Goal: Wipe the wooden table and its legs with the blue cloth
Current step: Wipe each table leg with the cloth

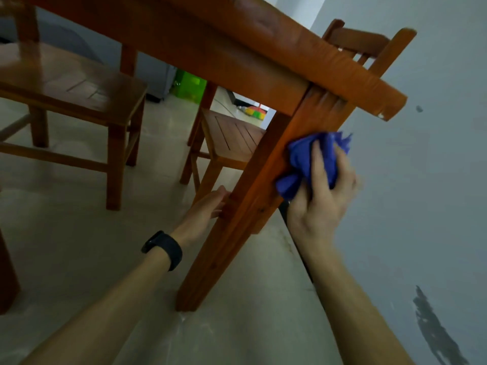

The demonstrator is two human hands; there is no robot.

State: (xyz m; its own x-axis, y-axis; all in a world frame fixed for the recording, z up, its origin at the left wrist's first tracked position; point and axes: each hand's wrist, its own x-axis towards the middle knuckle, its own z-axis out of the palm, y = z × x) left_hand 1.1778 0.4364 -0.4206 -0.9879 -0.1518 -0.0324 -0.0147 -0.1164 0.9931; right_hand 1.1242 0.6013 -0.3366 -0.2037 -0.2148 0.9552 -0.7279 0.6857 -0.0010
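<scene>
The wooden table [263, 46] is seen from low down, its corner at the upper right. One table leg [237, 233] runs from that corner down to the floor in the middle. My right hand [321, 196] grips the bunched blue cloth [305, 159] and presses it against the upper part of the leg. My left hand [208, 206], a black watch on its wrist, holds the far side of the leg lower down; its fingertips are hidden behind the wood.
A grey wall [421, 180] with dark marks stands close on the right. A wooden chair [66, 83] is at the left, another chair [232, 138] behind the leg. A green object [188, 84] sits far back. Pale floor [79, 246] spreads below.
</scene>
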